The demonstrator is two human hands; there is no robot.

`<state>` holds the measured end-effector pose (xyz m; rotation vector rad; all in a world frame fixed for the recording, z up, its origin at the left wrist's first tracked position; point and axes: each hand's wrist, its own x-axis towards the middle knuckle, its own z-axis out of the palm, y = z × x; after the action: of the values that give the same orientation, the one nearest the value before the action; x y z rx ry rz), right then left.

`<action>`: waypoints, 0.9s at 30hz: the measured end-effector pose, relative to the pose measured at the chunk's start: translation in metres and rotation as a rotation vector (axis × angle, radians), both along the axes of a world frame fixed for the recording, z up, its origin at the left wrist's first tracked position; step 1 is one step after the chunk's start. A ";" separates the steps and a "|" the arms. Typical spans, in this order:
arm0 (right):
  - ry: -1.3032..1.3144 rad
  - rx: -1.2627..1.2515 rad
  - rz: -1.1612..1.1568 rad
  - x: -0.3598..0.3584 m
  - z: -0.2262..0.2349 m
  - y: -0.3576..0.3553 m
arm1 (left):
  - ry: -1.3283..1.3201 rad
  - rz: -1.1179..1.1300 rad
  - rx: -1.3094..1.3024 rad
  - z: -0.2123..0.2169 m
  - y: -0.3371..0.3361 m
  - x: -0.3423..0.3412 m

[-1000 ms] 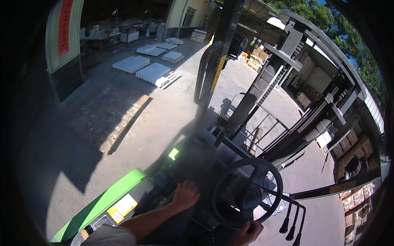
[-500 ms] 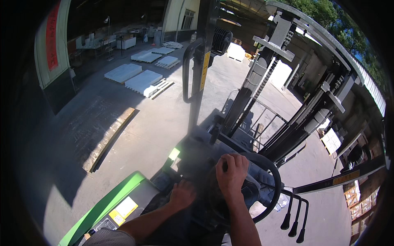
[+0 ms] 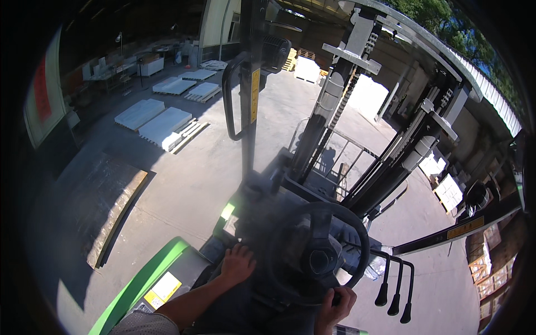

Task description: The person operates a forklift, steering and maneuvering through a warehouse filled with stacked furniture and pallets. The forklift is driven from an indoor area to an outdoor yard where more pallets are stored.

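Note:
I sit at the controls of a forklift with a black steering wheel before me. At the lower right of its rim, my right hand is closed around a dark spinner knob. My left hand lies left of the wheel with its fingers apart, seemingly on my dark-clothed leg and holding nothing. Three black control levers stand right of the wheel, apart from my right hand. Ahead rises the forklift mast with its chains.
White slabs lie on pallets at the left. Nearer is a long wrapped flat stack. A black post with a grab handle rises left of the mast. Crates stand at the right edge.
My right hand has swung with the knob from the top of the wheel to its lower right. Slabs and mast have shifted left in view. My left hand stays beside the wheel.

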<state>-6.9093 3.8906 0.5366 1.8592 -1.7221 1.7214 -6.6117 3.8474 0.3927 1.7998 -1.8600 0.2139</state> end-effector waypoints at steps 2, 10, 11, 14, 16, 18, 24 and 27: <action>0.022 0.018 0.085 0.044 0.000 -0.060 | 0.005 -0.003 0.007 0.009 -0.087 0.009; 0.117 -0.125 0.445 -0.178 0.054 -0.356 | -0.008 -0.066 -0.033 0.064 -0.358 -0.294; 0.102 -0.094 0.468 -0.223 0.064 -0.386 | 0.083 -0.044 -0.008 0.064 -0.377 -0.350; 0.155 -0.184 0.511 -0.287 0.077 -0.456 | 0.159 0.035 0.041 0.052 -0.416 -0.445; 0.163 -0.207 0.539 -0.294 0.075 -0.491 | 0.073 0.023 0.016 0.037 -0.429 -0.463; 0.140 -0.283 0.495 -0.307 0.076 -0.524 | 0.059 0.018 0.037 0.023 -0.432 -0.476; 0.192 -0.254 0.300 -0.555 0.116 -0.622 | 0.183 -0.077 0.029 0.012 -0.472 -0.676; 0.177 -0.353 0.258 -0.703 0.120 -0.656 | 0.083 0.038 0.093 0.011 -0.503 -0.813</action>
<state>-7.6120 3.2349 0.6568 2.0546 -1.0722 1.7405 -7.4247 3.3447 0.4037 1.8788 -1.8058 0.0664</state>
